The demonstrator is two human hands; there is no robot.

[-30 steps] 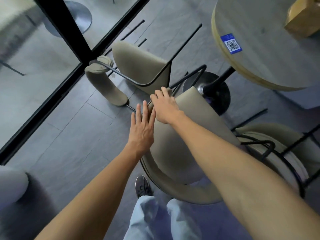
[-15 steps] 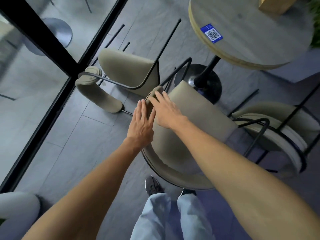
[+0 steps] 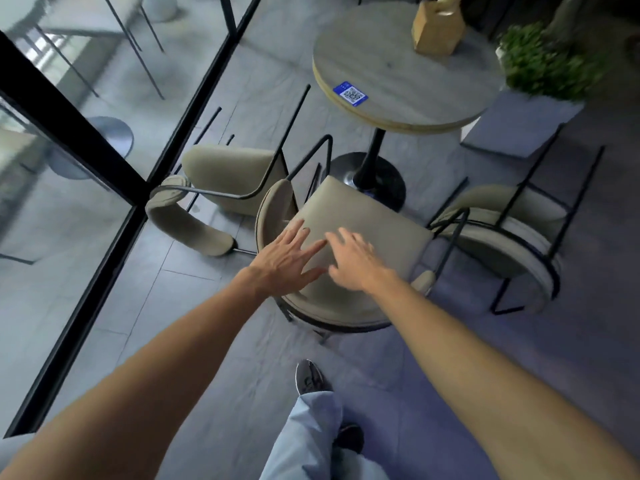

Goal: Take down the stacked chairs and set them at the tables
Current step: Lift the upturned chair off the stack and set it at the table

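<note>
A beige padded chair with a black metal frame stands upright in front of me, its seat facing the round wooden table. My left hand and my right hand hover over the near part of its seat, fingers spread, holding nothing. A second beige chair lies overturned to the left, legs pointing up. On the right a stack of upside-down chairs rests with its legs in the air.
A glass wall with black frames runs along the left. The table's black pedestal base sits just beyond the chair. A wooden box stands on the table, and a potted plant on a grey block beyond it.
Both hands have come off the chair's armrest edge and pulled back over the seat, fingers opening. The view has tilted up, showing more of the table.
</note>
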